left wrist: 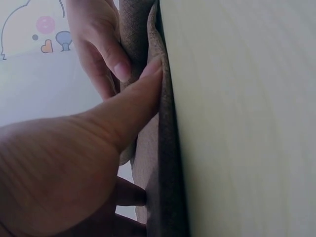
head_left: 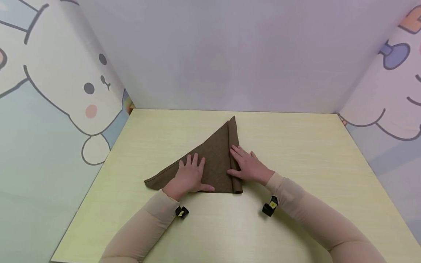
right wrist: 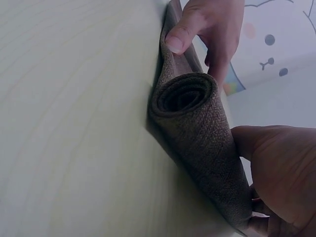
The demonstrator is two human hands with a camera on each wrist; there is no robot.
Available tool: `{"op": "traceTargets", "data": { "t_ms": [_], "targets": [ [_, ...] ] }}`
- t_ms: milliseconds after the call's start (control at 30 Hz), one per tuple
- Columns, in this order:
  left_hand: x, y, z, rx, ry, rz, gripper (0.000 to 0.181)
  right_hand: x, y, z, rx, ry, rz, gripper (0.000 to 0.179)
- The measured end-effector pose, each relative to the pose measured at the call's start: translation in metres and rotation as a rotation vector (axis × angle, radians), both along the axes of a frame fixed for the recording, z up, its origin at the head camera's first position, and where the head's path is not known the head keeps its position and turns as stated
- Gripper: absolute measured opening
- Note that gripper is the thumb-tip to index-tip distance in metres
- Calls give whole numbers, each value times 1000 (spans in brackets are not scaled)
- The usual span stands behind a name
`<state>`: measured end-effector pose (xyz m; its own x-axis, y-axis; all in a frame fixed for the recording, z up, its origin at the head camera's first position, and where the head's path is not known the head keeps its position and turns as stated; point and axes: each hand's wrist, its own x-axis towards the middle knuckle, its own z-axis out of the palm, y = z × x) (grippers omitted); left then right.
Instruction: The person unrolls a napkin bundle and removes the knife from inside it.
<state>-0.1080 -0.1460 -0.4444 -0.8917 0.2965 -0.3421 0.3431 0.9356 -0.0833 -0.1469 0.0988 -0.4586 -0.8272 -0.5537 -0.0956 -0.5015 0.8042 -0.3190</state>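
A brown cloth (head_left: 215, 157) lies on the table as a rough triangle, its right edge rolled into a tube (head_left: 233, 137). In the right wrist view the end of this roll (right wrist: 202, 131) shows several spiral layers. My left hand (head_left: 189, 177) rests flat on the cloth's left part with fingers spread, the thumb along the near edge. My right hand (head_left: 250, 166) lies over the roll from the right, its fingers extended across it and the thumb near its lower end. The left wrist view shows the left thumb (left wrist: 133, 103) pressing on the cloth by its edge.
The pale wood-grain table (head_left: 312, 146) extends around the cloth on every side. A plain light wall (head_left: 213, 54) stands behind it, with cartoon-printed panels (head_left: 65, 73) at left and right. Small black devices (head_left: 270, 206) sit at both wrists.
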Motion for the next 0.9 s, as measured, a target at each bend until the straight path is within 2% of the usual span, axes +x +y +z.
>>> {"op": "traceTargets", "data": {
  "t_ms": [900],
  "targets": [
    [0,-4,3,6,-23,9,122,3,4,9,-16,-13,-1,85]
  ]
}}
